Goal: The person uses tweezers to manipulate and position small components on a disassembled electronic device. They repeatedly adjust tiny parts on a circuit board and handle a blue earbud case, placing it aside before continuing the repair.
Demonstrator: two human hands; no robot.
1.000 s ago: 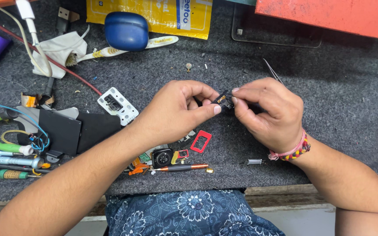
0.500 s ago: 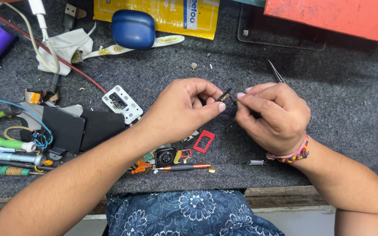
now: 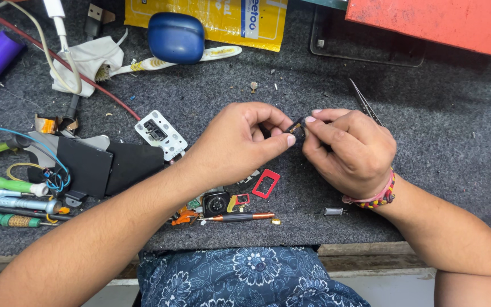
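Observation:
Over a grey felt mat (image 3: 450, 131), my left hand (image 3: 237, 142) and my right hand (image 3: 348, 150) meet around a small black electronic part (image 3: 298, 129) with a bit of orange on it. Both pinch it between thumb and fingertips. My right hand also carries thin metal tweezers (image 3: 365, 102), which stick out behind the fingers toward the far side. A beaded band is on my right wrist. Much of the part is hidden by my fingers.
Below my hands lie a red frame (image 3: 266, 183), a small black square module (image 3: 216, 203), a copper-tipped tool (image 3: 240, 216) and a metal cylinder (image 3: 333, 211). A white bracket (image 3: 160, 134), black covers and screwdrivers (image 3: 7, 203) lie left. A blue case (image 3: 175, 37), yellow packet and red box (image 3: 439, 23) are far.
The view has shifted slightly. My hands stay together on the small part, with the fingers turning it a little between them.

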